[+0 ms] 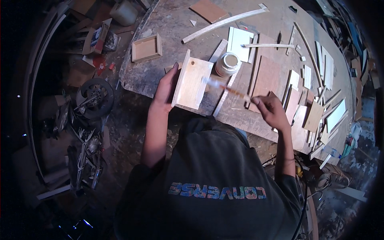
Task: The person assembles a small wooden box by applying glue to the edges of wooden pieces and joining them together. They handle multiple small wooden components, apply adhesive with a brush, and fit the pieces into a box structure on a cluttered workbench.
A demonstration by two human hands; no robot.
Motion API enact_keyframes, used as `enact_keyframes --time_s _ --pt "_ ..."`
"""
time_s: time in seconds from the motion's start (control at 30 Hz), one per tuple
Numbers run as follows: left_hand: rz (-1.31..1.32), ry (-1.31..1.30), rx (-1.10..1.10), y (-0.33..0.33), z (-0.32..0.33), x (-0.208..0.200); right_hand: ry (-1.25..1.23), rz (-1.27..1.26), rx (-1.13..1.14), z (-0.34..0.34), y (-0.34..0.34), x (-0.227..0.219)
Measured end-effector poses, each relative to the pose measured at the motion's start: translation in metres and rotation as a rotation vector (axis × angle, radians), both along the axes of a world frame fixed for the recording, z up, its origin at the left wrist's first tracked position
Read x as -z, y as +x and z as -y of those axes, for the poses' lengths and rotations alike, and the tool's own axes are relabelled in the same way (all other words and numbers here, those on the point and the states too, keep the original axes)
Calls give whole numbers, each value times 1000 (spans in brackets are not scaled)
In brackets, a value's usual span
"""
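My left hand [165, 90] is closed round the back of a small pale wooden piece [192, 82], two boards joined at an angle, with a knot near its top. White wet-looking stuff lies along its right edge. In my right hand [273, 109] is a thin brush [232, 91], blurred by motion, pinched by its handle end. Its white tip is at the right edge of the wooden piece; whether it touches, I cannot tell. Just beyond the brush an open jar [227, 65] with a white rim stands upright on the workbench [148, 76].
A shallow wooden tray [147, 48] sits at the bench's left corner. Wood strips, a white board [239, 44] and a reddish-brown panel [265, 80] lie beyond and right of the jar. Many offcuts crowd the right side. On the floor at left is a wheel [95, 98] among metal parts.
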State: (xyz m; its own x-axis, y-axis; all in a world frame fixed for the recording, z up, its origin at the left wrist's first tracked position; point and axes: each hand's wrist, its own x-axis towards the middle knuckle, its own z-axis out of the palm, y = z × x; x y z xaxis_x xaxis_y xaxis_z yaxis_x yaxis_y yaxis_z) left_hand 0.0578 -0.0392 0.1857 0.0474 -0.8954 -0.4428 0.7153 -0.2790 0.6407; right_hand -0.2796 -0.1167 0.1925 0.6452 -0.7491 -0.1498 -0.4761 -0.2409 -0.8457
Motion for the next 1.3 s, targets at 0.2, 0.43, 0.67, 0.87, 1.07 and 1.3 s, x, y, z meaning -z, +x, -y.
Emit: enact_keyframes --time_s 0.2,0.43,0.67,0.87,1.07,1.3 --pt "-81 -45 -15 0 -1 7 -46 -39 171 21 12 -9" --pt "-209 -189 -203 1 -6 43 149 100 293 17 5 0" --pt "-266 -67 -427 -18 -4 38 346 301 320 -4 9 6" --pt "-319 -96 -509 -16 -19 91 508 471 320 -27 25 12" --pt "-398 -149 -504 -26 -17 100 398 425 330 -41 62 20" --pt "-402 -154 -552 -46 -7 75 578 629 403 -41 107 15"
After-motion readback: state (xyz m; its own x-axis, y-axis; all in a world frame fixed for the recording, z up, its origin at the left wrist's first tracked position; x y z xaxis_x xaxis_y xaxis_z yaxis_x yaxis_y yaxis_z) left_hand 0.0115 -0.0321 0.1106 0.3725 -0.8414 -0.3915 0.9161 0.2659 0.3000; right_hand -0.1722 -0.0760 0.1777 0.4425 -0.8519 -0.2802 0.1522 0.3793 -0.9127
